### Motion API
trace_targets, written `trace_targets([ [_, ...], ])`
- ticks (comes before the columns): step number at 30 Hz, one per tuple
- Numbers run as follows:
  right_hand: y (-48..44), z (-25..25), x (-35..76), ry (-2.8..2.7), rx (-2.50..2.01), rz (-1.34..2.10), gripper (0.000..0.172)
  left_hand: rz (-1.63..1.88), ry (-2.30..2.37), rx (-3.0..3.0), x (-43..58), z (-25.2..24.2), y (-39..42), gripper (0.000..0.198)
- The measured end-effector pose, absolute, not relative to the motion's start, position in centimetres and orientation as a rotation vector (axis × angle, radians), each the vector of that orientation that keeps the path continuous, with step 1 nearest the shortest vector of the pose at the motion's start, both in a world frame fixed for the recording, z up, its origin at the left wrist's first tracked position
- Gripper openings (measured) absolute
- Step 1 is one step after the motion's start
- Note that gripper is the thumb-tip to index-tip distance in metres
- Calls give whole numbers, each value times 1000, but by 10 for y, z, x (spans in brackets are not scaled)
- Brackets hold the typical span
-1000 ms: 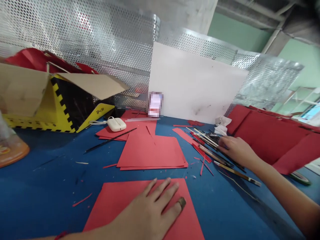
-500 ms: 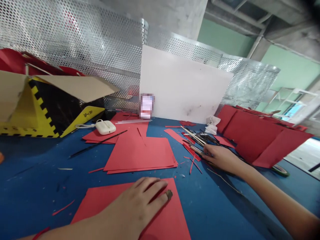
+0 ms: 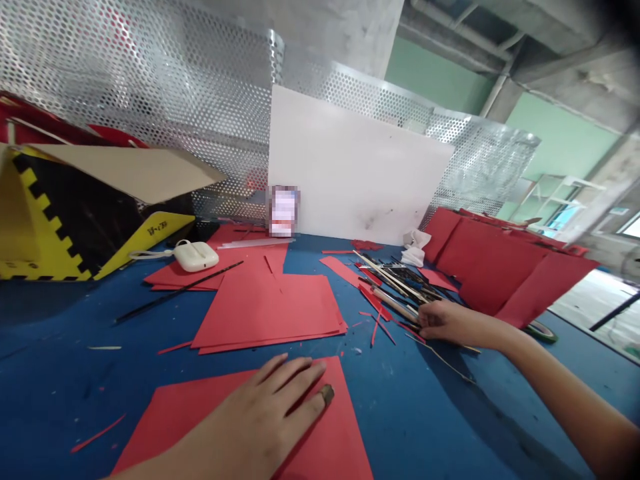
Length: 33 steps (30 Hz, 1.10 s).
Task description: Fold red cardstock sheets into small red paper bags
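My left hand (image 3: 280, 410) lies flat with fingers spread on a sheet of red paper (image 3: 347, 420) at the near edge. A brownish band wraps one of its fingertips. Over on the right, my right hand (image 3: 445, 323) is closed, fingertips curled down at the near end of a pile of thin sticks (image 3: 400, 283). What those fingers hold, if anything, is hidden. A beige-handled tool (image 3: 393, 303) lies just left of that hand, among black and pale sticks and red scraps. Beyond my left hand rests a stack of red sheets (image 3: 270, 310).
A white earbud case (image 3: 195, 256) and a black stick (image 3: 175, 293) lie at left, before a black-and-yellow box (image 3: 100, 207). A phone (image 3: 283, 212) leans on a white board (image 3: 355, 167). Red folded bags (image 3: 500, 263), crumpled tissue (image 3: 415, 247) and a tape roll (image 3: 543, 332) are at right.
My right hand has shifted slightly right and nearer along the stick pile, uncovering more of the tool's handle. My left hand stays on the red paper. The view has turned slightly right.
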State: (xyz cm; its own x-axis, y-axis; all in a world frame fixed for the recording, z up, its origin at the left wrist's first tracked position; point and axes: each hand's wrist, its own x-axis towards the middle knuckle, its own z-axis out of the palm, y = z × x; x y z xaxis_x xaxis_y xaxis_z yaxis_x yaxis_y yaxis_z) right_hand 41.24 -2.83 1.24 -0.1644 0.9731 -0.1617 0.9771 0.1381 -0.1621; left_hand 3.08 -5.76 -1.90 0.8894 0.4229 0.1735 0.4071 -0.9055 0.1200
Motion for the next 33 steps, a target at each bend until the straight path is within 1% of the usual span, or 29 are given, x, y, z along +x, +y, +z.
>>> trace_targets([
  [2, -33, 9, 417, 2413, 1986, -310, 11, 319, 618, 2967, 31, -26, -55, 62],
  [4, -39, 8, 416, 2433, 2000, -181, 16, 346, 570, 2966, 32, -32, -54, 65],
  [7, -48, 10, 406, 2444, 2074, -8, 20, 366, 713, 2956, 33, -36, -57, 64],
  [11, -57, 15, 384, 2485, 2118, 44, 20, 404, 730, 2972, 35, -35, -58, 61],
  [16, -69, 17, 345, 2577, 1886, 215, 21, 471, 718, 2942, 37, -31, -52, 57],
  [19, -80, 14, 322, 2668, 1759, 220, 21, 490, 730, 2926, 38, -31, -50, 57],
  [21, -87, 9, 313, 2758, 1614, 231, 18, 507, 718, 2930, 38, -32, -50, 56],
  [22, -90, 6, 311, 2782, 1558, 248, 20, 515, 708, 2934, 38, -32, -49, 56],
  [25, -97, -1, 310, 2801, 1492, 352, 41, 525, 688, 2946, 38, -33, -48, 55],
  [27, -100, -3, 311, 2793, 1490, 379, 51, 512, 684, 2948, 39, -33, -47, 55],
  [33, -103, 6, 297, 2722, 1542, 169, 53, 482, 689, 2947, 40, -37, -47, 57],
])
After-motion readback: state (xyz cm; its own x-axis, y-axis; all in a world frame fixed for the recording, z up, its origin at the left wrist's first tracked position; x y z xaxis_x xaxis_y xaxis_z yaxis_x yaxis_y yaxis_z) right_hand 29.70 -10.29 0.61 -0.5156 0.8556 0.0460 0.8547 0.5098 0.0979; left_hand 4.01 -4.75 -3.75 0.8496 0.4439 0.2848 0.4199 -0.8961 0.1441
